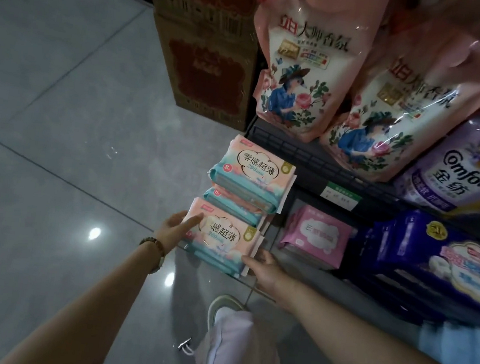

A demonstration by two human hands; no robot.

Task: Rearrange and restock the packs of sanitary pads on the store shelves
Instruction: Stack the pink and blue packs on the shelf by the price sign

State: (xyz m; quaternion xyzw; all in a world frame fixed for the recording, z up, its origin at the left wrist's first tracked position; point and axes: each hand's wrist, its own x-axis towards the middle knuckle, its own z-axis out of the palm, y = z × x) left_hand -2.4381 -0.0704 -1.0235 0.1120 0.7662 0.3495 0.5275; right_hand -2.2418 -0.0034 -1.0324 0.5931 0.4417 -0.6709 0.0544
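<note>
Pad pack (pixel 223 237), pink and teal, is sitting nearest the person at the front of a short row of like packs, at the left end of the low shelving and over the grey tiled floor (pixel 57 129); whether it is resting on anything cannot be told; the left hand (pixel 174 228), wearing a bead bracelet (pixel 152 242), is lying on the pack's upper left corner with fingers straight and close together; the right hand (pixel 267 268) is gripping the near right corner, thumb along the lower edge and fingers curling at the side; two more packs (pixel 252 168) are lying stacked just behind; a pink pack (pixel 316 236) and a dark blue pack (pixel 435 257) are lying on the bottom shelf to the right; pink refill pouches (pixel 304 62) and a purple Comfort pouch (pixel 470 167) are standing on the shelf above.
</note>
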